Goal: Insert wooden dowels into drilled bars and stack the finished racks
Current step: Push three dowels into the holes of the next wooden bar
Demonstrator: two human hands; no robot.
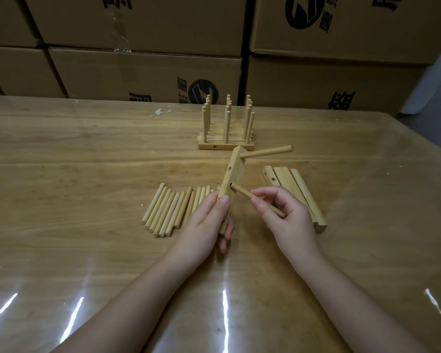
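Partly hidden — dowels (168, 210) behind left hand (206, 225).

The left hand (209, 220) grips the near end of a drilled bar (231, 184), held tilted above the wooden table (74, 161). One dowel (265, 152) already sticks out of the bar's far end toward the right. The right hand (283, 215) pinches a second dowel (255, 201), its tip at the bar's middle hole. Loose dowels (171, 210) lie to the left, spare bars (295, 194) to the right, finished racks (225, 131) stacked farther back before cardboard boxes (143, 70).
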